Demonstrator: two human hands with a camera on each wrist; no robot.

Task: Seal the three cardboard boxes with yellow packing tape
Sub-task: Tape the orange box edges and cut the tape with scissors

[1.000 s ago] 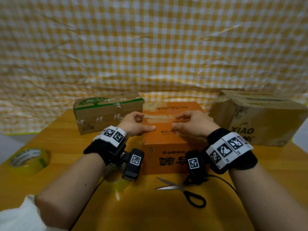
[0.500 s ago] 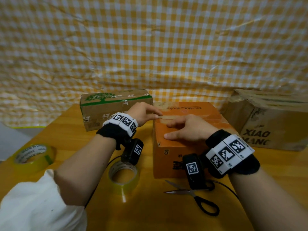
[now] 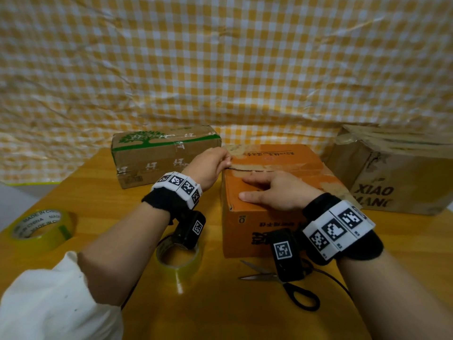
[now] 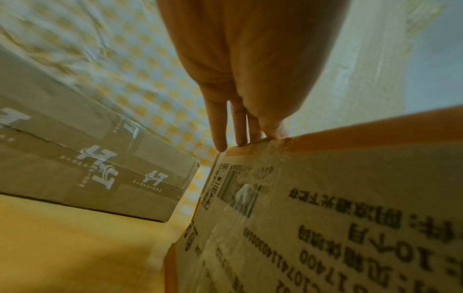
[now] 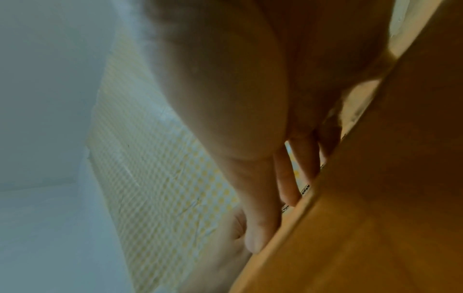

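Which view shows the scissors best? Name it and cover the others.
The head view. There the scissors lie in plain sight on the wooden table, just in front of the orange box, blades pointing left and black handles to the right, though the right wrist's camera unit covers their middle. Neither wrist view shows them at all.

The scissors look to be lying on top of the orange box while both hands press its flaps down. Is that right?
Not quite. In the head view the scissors lie on the wooden table in front of the orange box, not on it. The rest holds: the left hand and the right hand both rest on the box's top flaps.
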